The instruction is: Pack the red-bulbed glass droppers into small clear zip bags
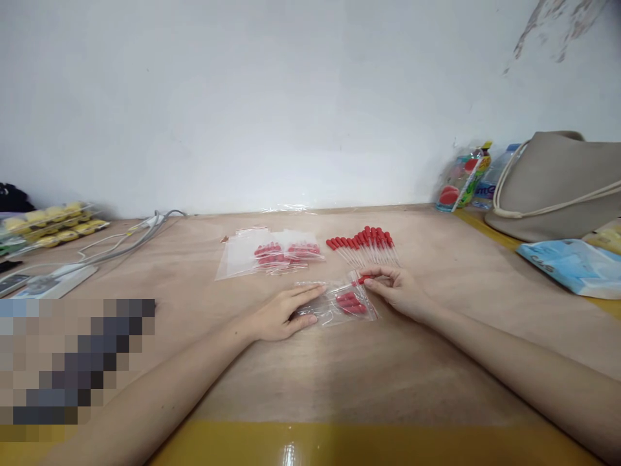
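Observation:
A clear zip bag [324, 316] lies on the table with several red-bulbed droppers [350, 301] inside. My left hand [286, 314] rests on the bag's closed end, fingers stretched and thumb spread, pressing it down. At the bag's mouth, my right hand [395, 291] pinches one more dropper [363, 280] by its red bulb, its thin stem pointing into the bag. Just beyond that hand, a fanned pile of loose droppers [371, 241] lies with bulbs away from me. Filled bags with red bulbs [272, 255] are stacked behind my left hand.
At the left are a power strip [68, 279], cables [136, 236] and yellow packages [53, 223]. A grey bag [557, 184], wrapped bottles [466, 178] and a blue packet [563, 262] stand or lie at the right. A wall [301, 110] closes off the back.

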`<control>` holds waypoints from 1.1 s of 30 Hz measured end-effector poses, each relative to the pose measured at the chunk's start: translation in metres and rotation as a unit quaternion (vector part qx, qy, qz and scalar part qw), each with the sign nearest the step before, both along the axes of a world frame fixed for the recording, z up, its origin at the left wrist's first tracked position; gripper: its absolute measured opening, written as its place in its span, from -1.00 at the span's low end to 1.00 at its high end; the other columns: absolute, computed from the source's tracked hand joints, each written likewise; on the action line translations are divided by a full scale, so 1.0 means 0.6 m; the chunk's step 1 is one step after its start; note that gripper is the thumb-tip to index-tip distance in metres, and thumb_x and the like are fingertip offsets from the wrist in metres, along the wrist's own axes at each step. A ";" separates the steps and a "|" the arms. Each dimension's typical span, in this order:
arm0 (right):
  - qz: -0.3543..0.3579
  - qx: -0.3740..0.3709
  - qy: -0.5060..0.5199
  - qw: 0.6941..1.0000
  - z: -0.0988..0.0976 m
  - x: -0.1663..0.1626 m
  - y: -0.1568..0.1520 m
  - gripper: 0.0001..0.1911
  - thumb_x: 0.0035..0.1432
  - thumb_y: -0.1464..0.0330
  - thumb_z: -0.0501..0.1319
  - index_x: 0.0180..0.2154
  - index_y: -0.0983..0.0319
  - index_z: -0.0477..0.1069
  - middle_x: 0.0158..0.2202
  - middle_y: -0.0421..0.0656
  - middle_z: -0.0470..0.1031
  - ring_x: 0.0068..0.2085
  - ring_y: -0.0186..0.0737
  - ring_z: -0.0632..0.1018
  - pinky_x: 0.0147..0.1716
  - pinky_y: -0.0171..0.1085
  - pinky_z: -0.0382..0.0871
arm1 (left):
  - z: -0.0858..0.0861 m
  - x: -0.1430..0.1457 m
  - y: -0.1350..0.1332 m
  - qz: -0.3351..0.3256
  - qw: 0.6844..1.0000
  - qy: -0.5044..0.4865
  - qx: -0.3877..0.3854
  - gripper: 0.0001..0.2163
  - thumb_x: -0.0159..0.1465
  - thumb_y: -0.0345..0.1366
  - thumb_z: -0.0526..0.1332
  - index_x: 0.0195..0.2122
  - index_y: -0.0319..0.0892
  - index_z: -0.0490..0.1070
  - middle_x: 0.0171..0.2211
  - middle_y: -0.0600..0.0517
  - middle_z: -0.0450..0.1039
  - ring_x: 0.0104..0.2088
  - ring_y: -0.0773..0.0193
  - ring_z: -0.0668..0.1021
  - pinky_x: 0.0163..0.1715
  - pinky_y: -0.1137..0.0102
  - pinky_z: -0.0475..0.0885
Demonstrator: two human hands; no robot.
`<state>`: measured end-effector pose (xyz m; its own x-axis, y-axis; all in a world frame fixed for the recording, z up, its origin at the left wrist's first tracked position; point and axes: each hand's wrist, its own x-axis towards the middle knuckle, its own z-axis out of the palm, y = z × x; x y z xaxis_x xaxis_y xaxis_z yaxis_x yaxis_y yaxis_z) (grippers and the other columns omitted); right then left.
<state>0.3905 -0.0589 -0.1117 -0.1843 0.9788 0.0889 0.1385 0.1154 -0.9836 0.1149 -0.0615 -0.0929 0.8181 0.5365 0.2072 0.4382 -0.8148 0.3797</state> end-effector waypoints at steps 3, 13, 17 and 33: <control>0.038 -0.016 -0.016 0.999 0.005 0.000 -0.002 -0.58 -0.15 0.17 0.31 -0.24 0.26 0.39 -0.38 -0.17 0.53 -0.41 -0.30 0.51 -0.37 -0.27 0.40 | 0.000 0.000 0.000 0.001 1.000 -0.007 0.002 -0.50 0.31 -0.21 0.07 0.25 -0.07 -0.03 0.22 -0.06 0.09 0.20 0.13 0.21 0.15 0.15 0.18; 0.086 0.033 -0.006 0.996 -0.001 -0.007 0.002 -0.73 -0.07 0.23 0.26 -0.36 0.25 0.32 -0.43 -0.19 0.48 -0.42 -0.32 0.50 -0.46 -0.33 0.37 | -0.002 0.000 0.001 0.001 1.000 -0.007 0.002 -0.51 0.31 -0.21 0.06 0.25 -0.07 -0.01 0.23 -0.05 0.08 0.21 0.14 0.19 0.17 0.18 0.15; 0.122 0.052 -0.025 0.991 -0.005 -0.009 0.002 -0.77 0.02 0.23 0.19 -0.31 0.21 0.26 -0.27 -0.13 0.48 -0.22 -0.25 0.52 -0.26 -0.24 0.41 | -0.002 0.000 0.000 0.005 1.000 -0.003 0.001 -0.52 0.31 -0.22 0.05 0.25 -0.08 -0.01 0.23 -0.05 0.08 0.21 0.16 0.20 0.18 0.20 0.15; 0.159 0.097 -0.151 0.971 0.010 -0.015 0.010 -0.73 0.07 0.24 0.08 -0.40 0.23 0.50 -0.44 -0.19 0.51 -0.37 -0.24 0.49 -0.37 -0.27 0.36 | -0.003 0.001 0.001 0.001 1.000 -0.008 0.006 -0.50 0.31 -0.22 0.07 0.25 -0.06 -0.02 0.23 -0.04 0.06 0.21 0.14 0.19 0.17 0.15 0.17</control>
<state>0.3816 -0.0527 -0.1056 -0.5205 0.8384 0.1617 0.3436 0.3791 -0.8592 0.1152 -0.0609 -0.0950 0.8141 0.5348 0.2263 0.4332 -0.8188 0.3768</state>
